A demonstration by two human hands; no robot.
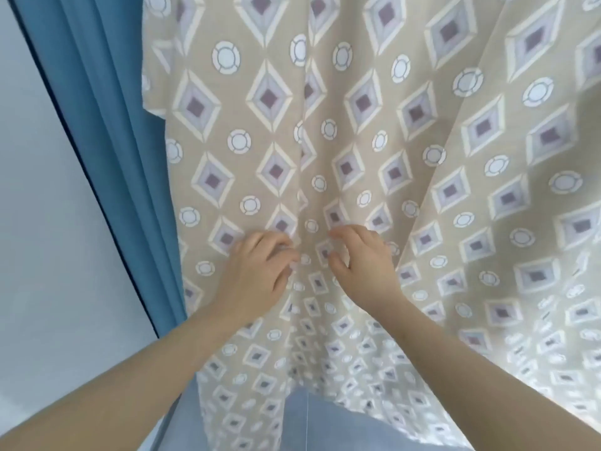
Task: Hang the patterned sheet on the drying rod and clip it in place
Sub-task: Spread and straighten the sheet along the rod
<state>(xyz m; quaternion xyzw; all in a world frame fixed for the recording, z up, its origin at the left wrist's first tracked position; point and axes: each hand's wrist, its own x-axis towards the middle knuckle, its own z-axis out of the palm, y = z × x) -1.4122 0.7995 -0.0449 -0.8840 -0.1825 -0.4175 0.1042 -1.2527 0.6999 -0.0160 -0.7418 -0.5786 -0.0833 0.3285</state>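
Edges first: I recorded the patterned sheet (406, 151) hanging straight ahead of the camera and filling most of the view from the top border down. Its left edge ran down just in front of a blue curtain (107, 131), touching or overlapping its pleats. A pale wall (35, 206) lay further left. The lower hem ended above a grey-blue floor (328, 424), and a strip of that floor showed below the cloth. To the right the cloth ran out of frame in broad slanting folds. Open room lay only at the left, along the wall, and low down, under the hem.

A vertical fold (300, 177) ran down the middle of the cloth, and both hands met at it with bare forearms reaching up from the bottom corners. The left hand (260, 268) lay back-up with its fingers curled into the cloth beside the fold, apparently pinching it, though the fingertips were blurred. The right hand (364, 258) sat just across the fold, thumb and forefinger bent in a hook against the fabric. I could not tell whether it gripped anything.
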